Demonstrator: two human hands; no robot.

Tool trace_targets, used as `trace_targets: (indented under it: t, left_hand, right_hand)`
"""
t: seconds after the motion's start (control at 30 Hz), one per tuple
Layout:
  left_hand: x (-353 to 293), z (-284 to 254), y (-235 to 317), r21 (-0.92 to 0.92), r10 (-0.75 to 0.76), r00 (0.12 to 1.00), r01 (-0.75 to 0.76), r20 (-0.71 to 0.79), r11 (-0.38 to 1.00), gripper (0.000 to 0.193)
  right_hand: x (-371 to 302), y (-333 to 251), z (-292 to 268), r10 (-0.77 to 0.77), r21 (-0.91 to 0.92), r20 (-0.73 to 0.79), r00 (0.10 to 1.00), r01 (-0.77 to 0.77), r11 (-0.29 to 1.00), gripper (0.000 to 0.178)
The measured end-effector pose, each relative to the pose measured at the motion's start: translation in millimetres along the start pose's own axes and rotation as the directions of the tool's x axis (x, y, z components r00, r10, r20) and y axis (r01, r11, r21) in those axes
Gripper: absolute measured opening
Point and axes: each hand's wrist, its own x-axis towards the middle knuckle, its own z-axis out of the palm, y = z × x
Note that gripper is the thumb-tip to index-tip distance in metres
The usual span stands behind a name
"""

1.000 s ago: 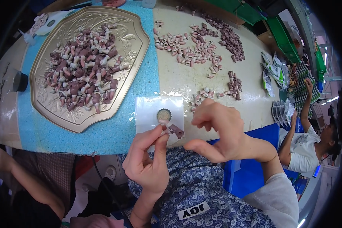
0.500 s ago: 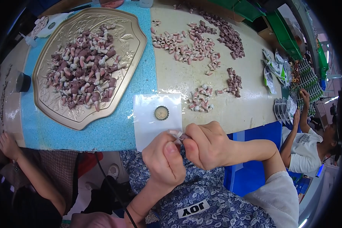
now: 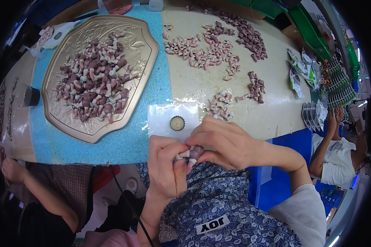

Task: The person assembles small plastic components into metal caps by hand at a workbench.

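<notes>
I see the left hand and right hand both pinching 1 piece by the bench's near edge. They seem to be adjusting it; the next move likely calls for steady, light pressure.

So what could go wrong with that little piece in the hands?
The little piece is pinched between the fingers of the left hand and right hand, near the edge of the table, so it might slip and drop. The bottle cap lies on the white sheet just beyond the hands, so it could get knocked.
</notes>
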Motion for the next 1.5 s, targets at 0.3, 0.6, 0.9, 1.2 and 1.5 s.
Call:
trace_targets:
  t: [0.3, 0.6, 0.9, 1.2, 1.5]
  left_hand:
    - [51, -57, -18, 0.631, 0.072, 0.978, 0.069, -0.195, 0.773, 0.02]
    - [84, -84, -53, 0.785, 0.103, 0.974, 0.098, -0.201, 0.611, 0.027]
    - [86, -34, -7, 0.573, -0.032, 0.982, 0.134, -0.186, 0.809, 0.023]
    - [149, 61, -30, 0.41, -0.075, 0.961, -0.043, 0.267, 0.911, 0.014]
    - [141, 70, 0, 0.239, -0.168, 0.88, 0.065, 0.443, 0.969, 0.016]
  right_hand:
    - [-14, 22, -66, 0.338, -0.248, -0.375, 0.863, -0.445, 0.861, 0.028]
    - [-55, 74, -126, 0.542, -0.391, -0.401, 0.738, -0.673, 0.628, 0.017]
    - [-47, 97, -116, 0.478, -0.418, -0.312, 0.821, -0.57, 0.707, 0.015]
    - [-38, 56, -112, 0.641, 0.413, -0.505, 0.578, -0.49, 0.768, 0.018]
    - [-49, 25, -103, 0.74, 0.69, -0.348, 0.576, -0.377, 0.618, 0.017]
